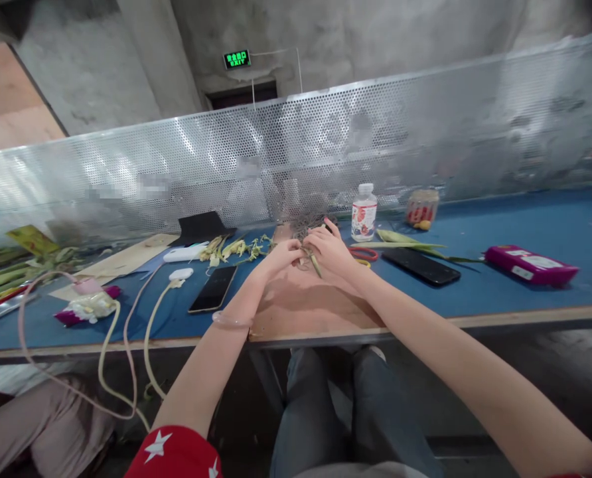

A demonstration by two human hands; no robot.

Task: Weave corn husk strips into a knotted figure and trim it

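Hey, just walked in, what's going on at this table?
A person's left hand and right hand work close together over a brown board. A slim green piece pokes out below the right hand; what the left fingers hold is unclear. A tangled greyish heap lies just beyond, and a bottle stands to the right.

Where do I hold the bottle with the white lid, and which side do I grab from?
Probably around its middle, over the label, coming from the right. The bottle stands upright and its body is wider than its neck, so hands could wrap it well. There's a gap on that side before the jar. Stay above the green leaf near its foot.
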